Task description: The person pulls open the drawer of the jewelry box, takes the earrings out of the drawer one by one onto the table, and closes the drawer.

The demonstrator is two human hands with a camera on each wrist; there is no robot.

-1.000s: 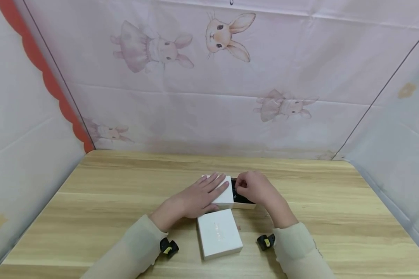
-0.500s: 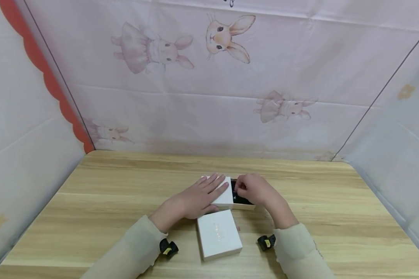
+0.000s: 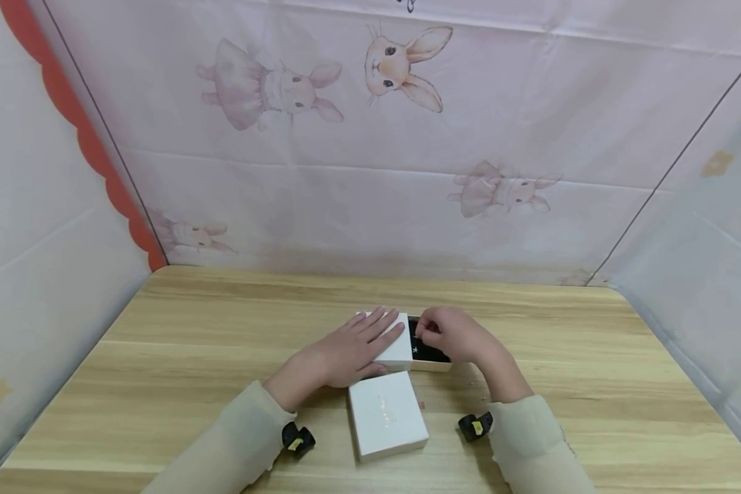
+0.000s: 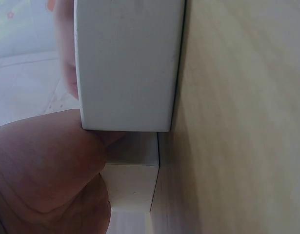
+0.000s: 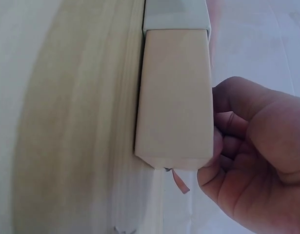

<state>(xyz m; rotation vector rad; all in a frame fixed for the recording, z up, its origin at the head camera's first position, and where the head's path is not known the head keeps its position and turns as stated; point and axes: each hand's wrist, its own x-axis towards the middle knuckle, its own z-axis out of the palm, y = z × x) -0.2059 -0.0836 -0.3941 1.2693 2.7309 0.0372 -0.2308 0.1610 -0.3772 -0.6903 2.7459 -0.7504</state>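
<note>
My left hand (image 3: 348,350) lies flat with straight fingers on the white sleeve (image 3: 395,355) of a slide-out gift box. Out of its right end juts a cream drawer (image 3: 431,366) with black lining (image 3: 433,354), on which a small pale star-shaped piece (image 3: 415,350) shows. Over that lining is my right hand (image 3: 455,335), fingers curled with thumb and forefinger close together; I cannot tell what is between the fingertips. The right wrist view shows these fingers right beside the drawer's top edge, with a ribbon tab (image 5: 180,183) at its end.
A second white box (image 3: 387,415) with faint lettering lies nearer me, just below the sleeve. Tiny pale bits (image 3: 484,398) sit on the wooden table (image 3: 222,322) by my right wrist. A printed cloth wall (image 3: 346,219) with rabbits stands behind.
My right hand and wrist have shifted slightly right, and the star-shaped piece and tiny bits on the table show more clearly. The left hand and both boxes stay put.
</note>
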